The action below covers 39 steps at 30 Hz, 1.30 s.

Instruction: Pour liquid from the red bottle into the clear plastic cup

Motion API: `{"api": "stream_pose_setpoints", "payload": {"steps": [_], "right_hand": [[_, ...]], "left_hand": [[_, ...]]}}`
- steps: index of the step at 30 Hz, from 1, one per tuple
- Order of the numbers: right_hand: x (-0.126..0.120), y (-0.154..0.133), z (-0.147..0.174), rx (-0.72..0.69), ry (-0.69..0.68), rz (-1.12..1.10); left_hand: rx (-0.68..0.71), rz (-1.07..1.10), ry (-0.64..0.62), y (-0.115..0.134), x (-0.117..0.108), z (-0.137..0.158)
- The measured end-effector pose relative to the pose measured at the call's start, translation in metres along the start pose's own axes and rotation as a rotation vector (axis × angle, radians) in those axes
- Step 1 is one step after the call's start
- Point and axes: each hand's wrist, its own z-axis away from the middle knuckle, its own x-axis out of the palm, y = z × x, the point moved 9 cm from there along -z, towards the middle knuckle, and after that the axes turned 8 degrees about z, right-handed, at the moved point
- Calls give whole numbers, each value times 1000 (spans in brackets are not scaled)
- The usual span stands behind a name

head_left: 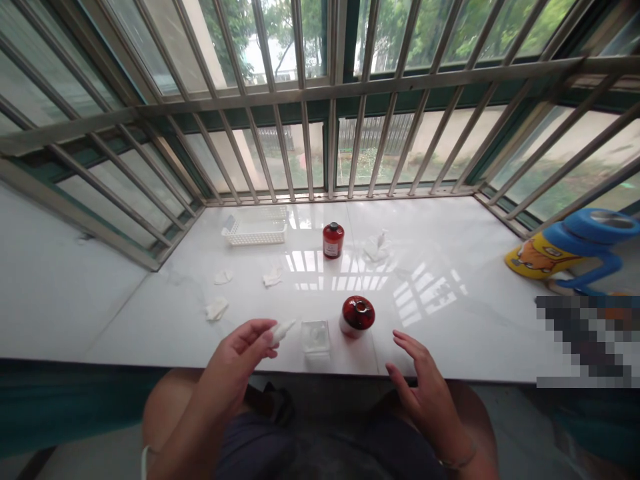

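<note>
My left hand (250, 350) pinches a small, crumpled white tissue (283, 331) between thumb and fingers, just left of a clear square dish (315, 339). What is inside the dish is hard to make out. To the right of the dish stands a dark red glass bottle (357, 316) with a pale label; its top shows a round opening. My right hand (417, 377) hovers at the counter's front edge, right of this bottle, thumb and fingers apart and holding nothing. Farther back, a second red bottle (333, 241) with a black stopper and a label stands upright.
Used white tissues (217, 309) lie scattered on the white counter (165, 327), including a crumpled tissue (377, 247) at the back. A white perforated basket (256, 230) sits back left. A blue and yellow flask (565, 247) stands at right, beside a pixelated patch. Metal window bars enclose the far side.
</note>
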Motion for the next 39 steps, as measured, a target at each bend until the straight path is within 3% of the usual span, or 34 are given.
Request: {"api": "stream_pose_setpoints", "payload": {"steps": [4, 14, 20, 25, 30, 33, 36, 39], "right_hand": [[3, -5, -1, -29, -11, -2], [4, -2, 7, -34, -16, 11], [6, -2, 8, -25, -20, -13], [13, -21, 9, -17, -59, -102], [35, -55, 6, 34, -146, -328], [54, -69, -1, 148, -204, -490], [77, -80, -12, 276, -300, -649], [91, -92, -25, 313, -356, -779]], "left_hand": [[-79, 69, -75, -6, 19, 7], [-122, 42, -136, -29, 44, -14], [-59, -125, -119, -33, 54, -26], [133, -345, -61, -30, 47, -31], [245, -460, -204, -42, 57, -28], [274, -539, -287, -54, 68, -30], [302, -558, -310, -62, 77, -35], [325, -556, -295, -66, 81, -40]]}}
